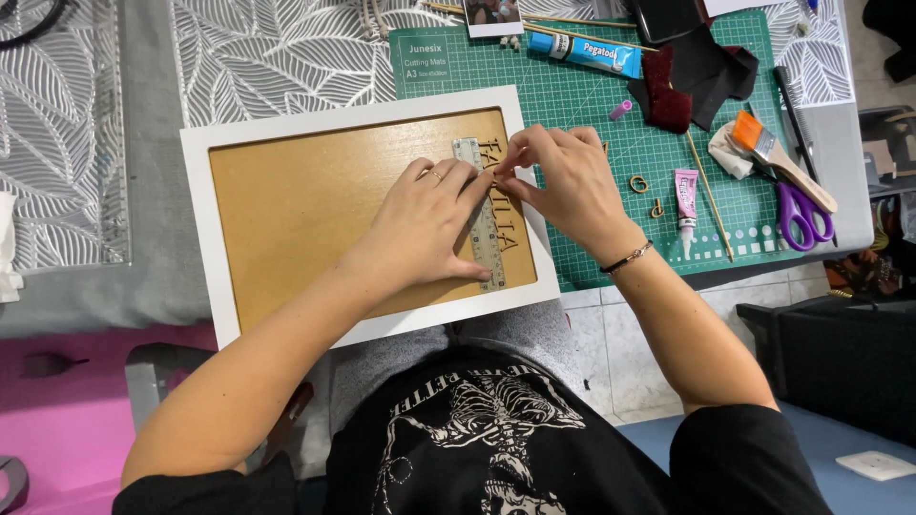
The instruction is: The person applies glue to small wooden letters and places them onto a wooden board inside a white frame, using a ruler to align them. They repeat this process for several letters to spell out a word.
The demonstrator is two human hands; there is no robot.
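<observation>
Left hand presses ruler on frame; right hand pinches a letter

The frame lies at centre of the picture, its right edge overlapping the cutting mat in the upper right. A ruler lies on the frame's panel, just left of the row of letters. The left hand rests on the ruler; the right hand is at the letters. On the mat, right of the hands: a small tube, a stick, scissors, a brush. A glue tube lies at upper centre.
</observation>
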